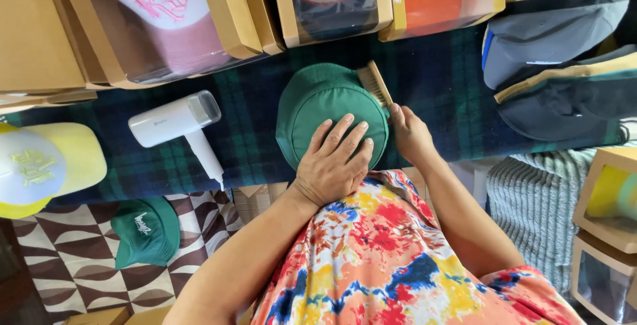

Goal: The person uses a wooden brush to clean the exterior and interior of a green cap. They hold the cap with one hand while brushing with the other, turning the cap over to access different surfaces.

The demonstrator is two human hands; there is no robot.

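A green cap (318, 96) lies on a dark plaid cloth (438, 86) in the middle of the view. My left hand (334, 161) rests flat on the cap's near side, fingers spread. My right hand (410, 132) grips the handle of a wooden brush (374, 81), whose bristles touch the cap's far right edge.
A white handheld steamer (178, 121) lies left of the cap. Cardboard boxes with windows showing caps (166, 20) line the far edge. A yellow cap (46, 166) sits at left, another green cap (146, 229) on the patterned floor, and dark caps (557, 53) stacked at right.
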